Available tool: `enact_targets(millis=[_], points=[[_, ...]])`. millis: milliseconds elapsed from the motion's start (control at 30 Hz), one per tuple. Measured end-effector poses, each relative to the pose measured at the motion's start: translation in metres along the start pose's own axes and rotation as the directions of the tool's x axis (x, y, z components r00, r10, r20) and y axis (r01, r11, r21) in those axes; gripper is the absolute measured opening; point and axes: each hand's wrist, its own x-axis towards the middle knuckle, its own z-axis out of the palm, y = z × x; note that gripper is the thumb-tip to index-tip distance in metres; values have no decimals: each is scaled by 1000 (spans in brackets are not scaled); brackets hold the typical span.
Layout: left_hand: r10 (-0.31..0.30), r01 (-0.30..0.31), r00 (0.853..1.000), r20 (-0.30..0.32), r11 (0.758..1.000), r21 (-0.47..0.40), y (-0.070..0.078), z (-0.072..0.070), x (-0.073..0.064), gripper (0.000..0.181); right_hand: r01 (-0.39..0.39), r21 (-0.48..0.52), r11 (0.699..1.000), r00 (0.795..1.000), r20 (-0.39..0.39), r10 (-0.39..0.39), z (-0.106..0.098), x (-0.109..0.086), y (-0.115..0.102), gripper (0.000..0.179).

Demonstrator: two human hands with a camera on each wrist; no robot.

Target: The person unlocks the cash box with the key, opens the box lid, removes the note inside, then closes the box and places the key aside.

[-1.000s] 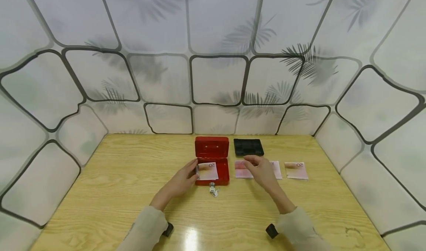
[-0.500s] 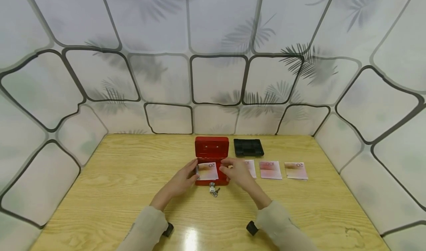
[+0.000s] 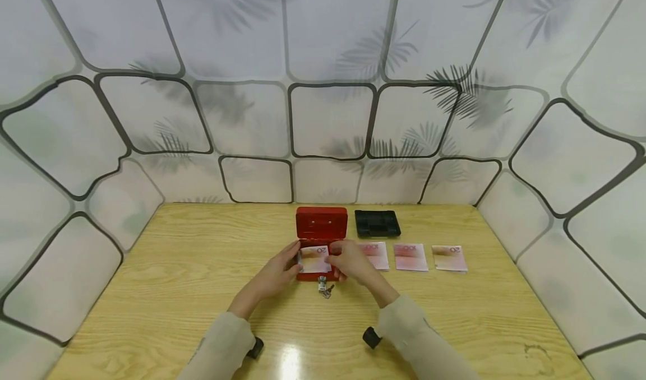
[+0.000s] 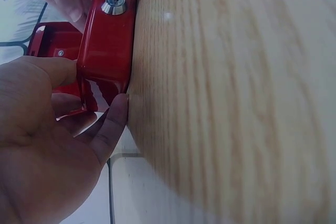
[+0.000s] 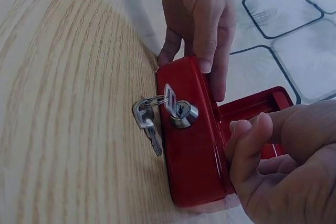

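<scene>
A red metal cash box (image 3: pixel 347 270) stands with its lid raised, holding a folded 20 banknote stack (image 3: pixel 314 259). My left hand (image 3: pixel 274 272) grips the box's left end; in the left wrist view its thumb (image 4: pixel 60 71) lies at the top edge and the other fingers at the outer side. My right hand (image 3: pixel 353 262) reaches over the box's right side, fingertips at the notes' right edge. Bent fingers of this hand (image 5: pixel 294 166) show in the right wrist view, but whether they pinch the notes is hidden. A key sits in the box's front lock (image 5: pixel 184 115).
Right of the box lie a banknote stack (image 3: pixel 377 255) partly behind my right hand, a 100 stack (image 3: pixel 411 256) and a 20 stack (image 3: pixel 449 258). A black compartment tray (image 3: pixel 377 223) lies behind them. A second key (image 5: pixel 152 135) hangs from the lock.
My right hand has moved left from above the banknotes on the table into the box, to the notes' right edge. My left hand has stayed on the box.
</scene>
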Motion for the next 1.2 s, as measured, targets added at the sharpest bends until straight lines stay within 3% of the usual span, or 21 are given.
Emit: enact_targets(millis=[400,600,733,1200], points=[[2,-2,1000,-2,1000,-19,2,-1,-1,60,-33,33,999,998,48,31,2,5,1,10],[13,-13,1000,1,1000,-19,2,-1,-1,60,-79,76,994,996,49,76,4,5,0,38],[8,-8,1000,4,1000,-25,1,0,-1,60,-87,55,995,996,39,85,4,4,1,31],[-5,5,1000,7,999,-44,3,-1,-2,60,-64,54,997,998,33,62,4,-1,-3,38]])
